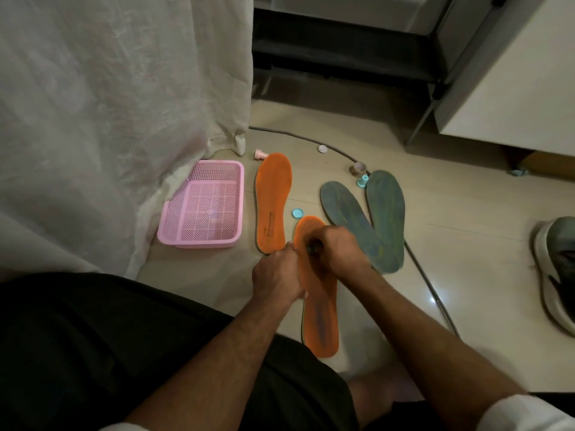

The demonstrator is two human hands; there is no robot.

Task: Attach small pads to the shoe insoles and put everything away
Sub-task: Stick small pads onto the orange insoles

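While near orange insole (320, 306) lies on floor (451, 259), long axis running away from person, toe end far, both hands work its forefoot. Left hand (277, 275) at insole's left edge, fingers curled, pinching rim. Right hand (339, 247) over toe part, fingers bunched round small dark thing (314, 245); what it is, cannot tell. Right hand nearer spot where pad likely goes. Blue round pad (297, 212) loose just beyond toe. Second orange insole (273, 203) to left reads roughly "AIR cushion", small, uncertain. Pink basket (202, 206) further left. Two grey-green insoles (373, 219) right.
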